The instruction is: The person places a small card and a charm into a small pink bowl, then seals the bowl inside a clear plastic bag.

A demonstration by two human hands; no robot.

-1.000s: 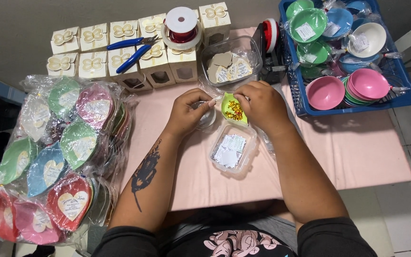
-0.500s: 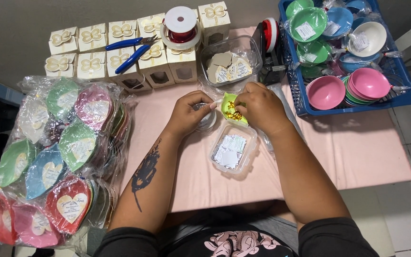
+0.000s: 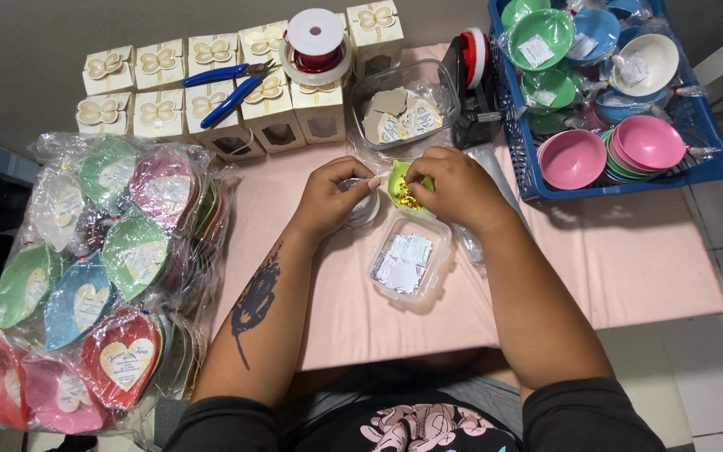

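Small table under a pale pink cloth, set against a grey wall; white floor tiles show past its right edge.

Both hands meet near the middle of the table, toward the far edge. Left hand: fingers curled around a small round clear container, apparently steadying it on the cloth. Right hand: fingertips pinched together over a small green dish holding gold bits; whether a piece is actually caught in the pinch cannot be told. The dish sits just beside the round container, a short reach from one to the other.

Just nearer the person, a clear rectangular tub of white and silver slips lies open. Beyond the hands, a larger clear tub holds tan and white paper cut-outs.

Far-left corner: rows of cream gift boxes with bow fronts, blue-handled pliers lying across them, a spool of red ribbon on top.

Left edge: a heap of heart-shaped items in clear wrap, many colours, overhanging the table.

Far-right corner: a blue basket stacked with pink, green, blue and white bowls, likely kept as stock beside the work spot.
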